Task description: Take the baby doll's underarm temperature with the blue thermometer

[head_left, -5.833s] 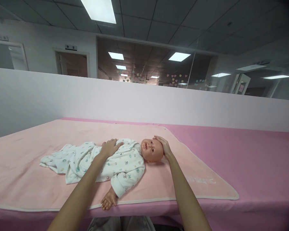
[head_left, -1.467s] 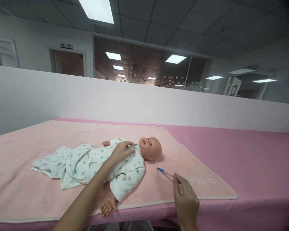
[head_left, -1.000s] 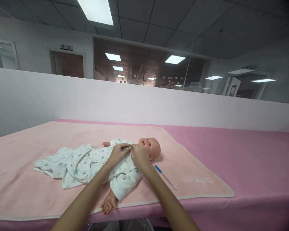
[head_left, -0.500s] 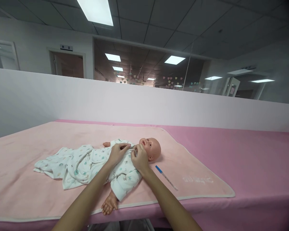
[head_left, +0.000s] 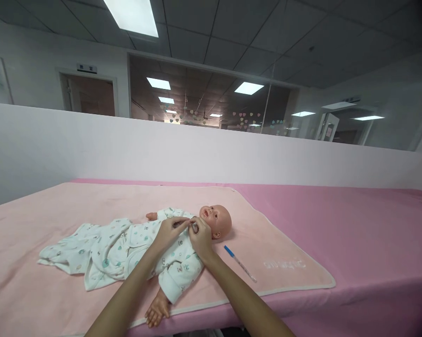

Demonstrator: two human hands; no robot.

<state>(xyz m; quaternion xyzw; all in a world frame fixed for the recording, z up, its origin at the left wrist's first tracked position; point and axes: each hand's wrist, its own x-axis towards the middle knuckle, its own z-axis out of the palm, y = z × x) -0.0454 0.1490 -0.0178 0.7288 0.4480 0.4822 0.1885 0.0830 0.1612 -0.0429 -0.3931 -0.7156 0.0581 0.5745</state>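
Note:
A baby doll (head_left: 219, 221) lies on its back, head toward the right, dressed in a white gown (head_left: 107, 260) with small green and grey prints. Both of my hands meet at the neckline, just below the doll's chin. My left hand (head_left: 168, 231) is closed in a pinch with its fingertips at the collar. Close against it, my right hand (head_left: 200, 236) pinches at the same spot, fingers curled. A thin white tie showed between them a moment ago; now the fingertips mostly hide it. The doll's near hand (head_left: 158, 308) sticks out of its sleeve toward the front edge.
Right of the doll lies a thin stick-like thermometer or pen with a blue end (head_left: 239, 263). Beneath is a peach blanket (head_left: 288, 248) with a pale border, spread over a pink table cover (head_left: 368, 234). A white partition (head_left: 182, 152) rises behind the table.
My hands have drawn together at the doll's neckline, and the white tie between them is now mostly covered. The view has shifted slightly; the doll and the blue-ended stick stay in place.

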